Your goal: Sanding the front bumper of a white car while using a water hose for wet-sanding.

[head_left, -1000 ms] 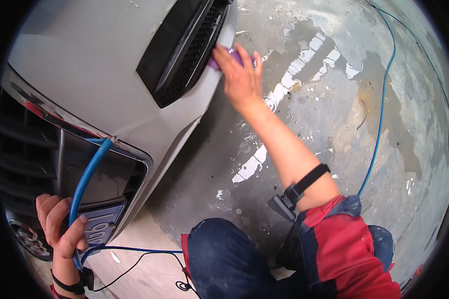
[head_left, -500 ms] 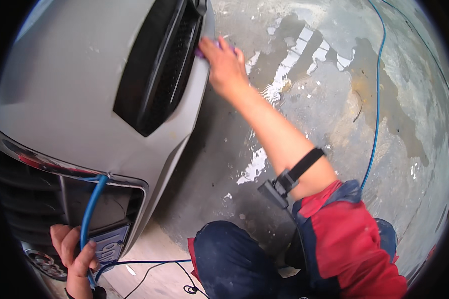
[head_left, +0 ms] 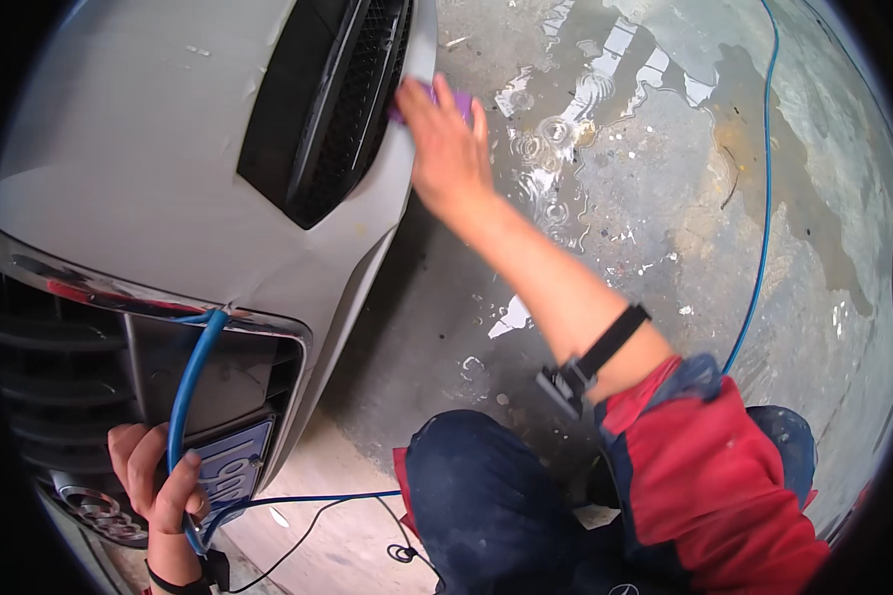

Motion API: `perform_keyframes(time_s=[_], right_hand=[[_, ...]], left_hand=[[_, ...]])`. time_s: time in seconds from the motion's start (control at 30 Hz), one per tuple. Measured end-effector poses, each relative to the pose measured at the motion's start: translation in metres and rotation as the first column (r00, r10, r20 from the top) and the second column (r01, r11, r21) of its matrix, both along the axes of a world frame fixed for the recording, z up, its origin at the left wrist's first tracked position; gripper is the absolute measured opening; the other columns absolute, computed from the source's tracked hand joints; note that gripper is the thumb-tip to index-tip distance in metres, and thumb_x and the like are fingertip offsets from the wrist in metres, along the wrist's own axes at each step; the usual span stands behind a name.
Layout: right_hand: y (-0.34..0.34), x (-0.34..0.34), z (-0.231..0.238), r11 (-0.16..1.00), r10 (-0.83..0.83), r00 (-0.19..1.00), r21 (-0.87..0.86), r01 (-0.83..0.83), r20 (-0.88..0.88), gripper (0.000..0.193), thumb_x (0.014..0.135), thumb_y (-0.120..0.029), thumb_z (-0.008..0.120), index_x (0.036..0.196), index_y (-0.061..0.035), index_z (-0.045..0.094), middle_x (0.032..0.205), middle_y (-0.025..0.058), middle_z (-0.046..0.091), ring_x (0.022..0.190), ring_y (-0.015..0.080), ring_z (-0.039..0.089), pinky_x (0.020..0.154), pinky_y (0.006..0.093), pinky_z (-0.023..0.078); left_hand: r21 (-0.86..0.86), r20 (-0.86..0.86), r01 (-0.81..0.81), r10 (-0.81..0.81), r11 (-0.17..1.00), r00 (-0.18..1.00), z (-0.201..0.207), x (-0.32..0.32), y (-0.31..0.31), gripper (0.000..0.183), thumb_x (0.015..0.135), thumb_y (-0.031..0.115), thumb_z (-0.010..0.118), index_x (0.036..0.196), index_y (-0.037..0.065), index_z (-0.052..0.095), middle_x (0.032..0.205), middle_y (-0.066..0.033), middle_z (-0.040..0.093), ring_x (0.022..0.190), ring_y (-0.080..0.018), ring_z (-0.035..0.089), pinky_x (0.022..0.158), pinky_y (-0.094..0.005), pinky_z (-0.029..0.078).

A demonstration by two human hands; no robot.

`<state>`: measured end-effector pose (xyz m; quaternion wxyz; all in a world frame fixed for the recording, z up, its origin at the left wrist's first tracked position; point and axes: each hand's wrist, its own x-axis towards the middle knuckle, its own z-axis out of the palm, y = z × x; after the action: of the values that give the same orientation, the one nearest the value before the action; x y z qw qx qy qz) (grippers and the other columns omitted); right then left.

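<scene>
My right hand (head_left: pixel 448 149), arm stretched forward, presses a purple pad (head_left: pixel 464 103) to the grey car bumper (head_left: pixel 208 188), just right of the black mesh vent (head_left: pixel 342 119). The fingers cover most of the pad. At lower left my left hand (head_left: pixel 159 476) is wrapped round a blue hose (head_left: pixel 187 387). The hose rises past the number plate (head_left: pixel 236 466), and its upper end touches the chrome grille trim (head_left: pixel 99 296). Wet spots shine on the bumper's painted surface.
Puddles (head_left: pixel 556 149) with ripples lie on the concrete floor right of the bumper. Another blue hose (head_left: pixel 767 178) runs along the floor at right. Beside my knee (head_left: pixel 476 486), a blue line (head_left: pixel 318 498) and a thin black cable cross pale flooring. A strapped device (head_left: pixel 566 385) sits on my right arm.
The whole view has shifted, with the car sitting higher in it. My right hand and the pad have slid nearer the vent's lower end. Fresh ripples show in the puddle.
</scene>
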<state>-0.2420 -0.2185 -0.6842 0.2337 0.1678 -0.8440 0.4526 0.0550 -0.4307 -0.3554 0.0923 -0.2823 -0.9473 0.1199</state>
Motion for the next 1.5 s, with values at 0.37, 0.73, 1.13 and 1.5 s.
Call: perform_keyframes(time_s=[0.37, 0.73, 1.13, 1.5], right_hand=[[-0.024, 0.130, 0.043, 0.960, 0.094, 0.982, -0.277, -0.046, 0.162, 0.060, 0.092, 0.005, 0.049, 0.152, -0.0018, 0.054, 0.162, 0.0135, 0.050, 0.156, 0.0388, 0.036, 0.124, 0.0667, 0.020], [-0.037, 0.128, 0.028, 0.997, 0.018, 0.997, -0.077, -0.012, 0.078, 0.066, 0.089, -0.002, 0.055, 0.155, 0.0045, 0.046, 0.162, 0.0210, 0.047, 0.156, 0.0373, 0.038, 0.127, 0.0595, 0.025], [-0.021, 0.112, 0.002, 0.993, 0.112, 0.991, -0.038, -0.115, -0.077, 0.065, 0.089, 0.004, 0.053, 0.154, 0.0063, 0.047, 0.162, 0.0245, 0.047, 0.154, 0.0380, 0.040, 0.128, 0.0525, 0.031], [-0.043, 0.175, 0.027, 0.980, 0.074, 0.997, -0.187, -0.068, 0.027, 0.067, 0.090, 0.006, 0.056, 0.155, 0.0087, 0.043, 0.162, 0.0273, 0.044, 0.153, 0.0420, 0.041, 0.126, 0.0569, 0.031]], left_hand=[[-0.029, -0.036, 0.043, -0.044, 0.999, 0.998, 0.005, 0.005, -0.005, 0.041, 0.115, 0.041, 0.044, 0.120, 0.008, 0.067, 0.108, -0.0216, 0.065, 0.095, -0.0372, 0.062, 0.080, -0.0499, 0.051], [0.011, -0.065, 0.062, -0.061, 0.998, 0.996, 0.001, 0.001, 0.003, 0.042, 0.112, 0.048, 0.048, 0.115, 0.013, 0.071, 0.104, -0.0179, 0.066, 0.091, -0.0342, 0.062, 0.076, -0.0479, 0.050], [0.046, -0.093, 0.088, -0.083, 0.995, 0.992, -0.005, -0.005, 0.007, 0.042, 0.111, 0.047, 0.050, 0.110, 0.011, 0.072, 0.105, -0.0190, 0.067, 0.090, -0.0357, 0.063, 0.075, -0.0469, 0.051], [0.018, -0.068, 0.099, -0.098, 0.995, 0.993, -0.003, -0.004, 0.004, 0.044, 0.114, 0.041, 0.045, 0.112, 0.006, 0.072, 0.106, -0.0235, 0.068, 0.095, -0.0390, 0.066, 0.081, -0.0492, 0.054]])
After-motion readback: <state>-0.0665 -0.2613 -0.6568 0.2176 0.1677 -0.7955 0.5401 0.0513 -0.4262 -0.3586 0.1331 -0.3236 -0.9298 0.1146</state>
